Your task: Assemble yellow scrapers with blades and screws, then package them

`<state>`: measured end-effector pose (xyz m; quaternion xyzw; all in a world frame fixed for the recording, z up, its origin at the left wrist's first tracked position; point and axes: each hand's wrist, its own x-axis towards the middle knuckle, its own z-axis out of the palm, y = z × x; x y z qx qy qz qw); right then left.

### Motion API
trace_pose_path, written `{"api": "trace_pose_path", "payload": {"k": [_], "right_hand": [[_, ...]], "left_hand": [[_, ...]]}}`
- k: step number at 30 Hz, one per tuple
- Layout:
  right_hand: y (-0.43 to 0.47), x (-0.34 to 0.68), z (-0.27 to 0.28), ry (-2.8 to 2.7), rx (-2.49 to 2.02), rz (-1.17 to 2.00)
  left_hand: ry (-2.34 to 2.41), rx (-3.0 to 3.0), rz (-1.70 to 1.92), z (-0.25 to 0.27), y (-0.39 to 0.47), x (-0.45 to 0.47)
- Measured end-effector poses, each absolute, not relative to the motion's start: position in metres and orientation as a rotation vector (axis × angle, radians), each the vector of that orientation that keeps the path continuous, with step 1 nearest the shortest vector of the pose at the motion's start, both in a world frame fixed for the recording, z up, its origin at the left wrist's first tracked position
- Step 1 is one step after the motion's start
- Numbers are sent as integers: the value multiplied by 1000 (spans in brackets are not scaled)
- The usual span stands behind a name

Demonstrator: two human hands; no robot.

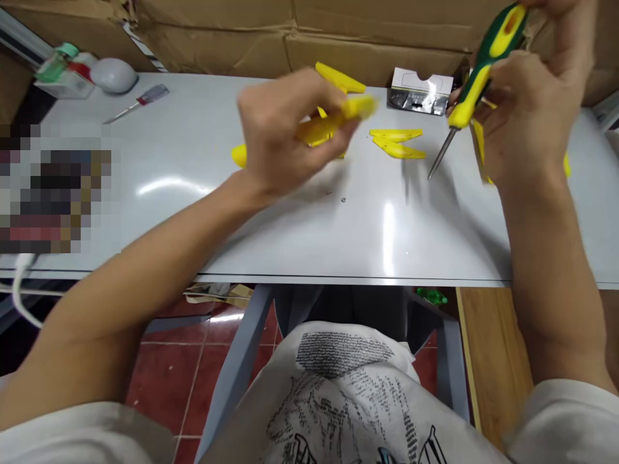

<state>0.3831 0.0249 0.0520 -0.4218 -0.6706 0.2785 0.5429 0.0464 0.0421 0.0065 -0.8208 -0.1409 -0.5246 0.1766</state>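
My left hand [285, 129] is closed round a yellow plastic piece [358, 108], blurred by motion, held above the table. My right hand [527, 109] grips a green-and-yellow screwdriver [476, 80], its metal tip slanting down to the left over the white table. Between the hands, a pair of slim yellow pieces [397, 143] lies on the tabletop. Another yellow piece [341, 78] is partly hidden behind my left hand. More yellow parts [478, 142] show behind my right hand. A tiny dark metal part [343, 200], perhaps a screw, lies in front of my left hand.
A white and black box [420, 91] stands against the cardboard [362, 38] at the back. Far left are a clear-handled screwdriver [152, 95], a white rounded object [113, 75] and a pixelated patch with a white cable [19, 290]. The table's front edge [358, 281] runs before me.
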Motion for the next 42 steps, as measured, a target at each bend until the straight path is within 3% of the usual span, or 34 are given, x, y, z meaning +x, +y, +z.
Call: {"api": "trace_pose_path", "payload": {"k": [5,11,17,28,33,42], "right_hand": [[-5,346,40,-1916,-1004,801],[-14,307,14,-2514,-1019,455],[-7,275,12,-2721,-997,488],[-15,258,20,-2758,-1257,377],[-11,306,22,-2665,-1392,307],[20,391,22,-2398,-1415,434]], "left_hand": [[-199,-2156,-1564,27,62,37],[-572,-2095,-1594,9,73,28],[-711,-2114,-1590,0,83,17],[-808,-2104,-1505,1,78,19],[-654,-2129,-1508,-2,50,43],[-292,-2504,-922,-33,3,79]]}}
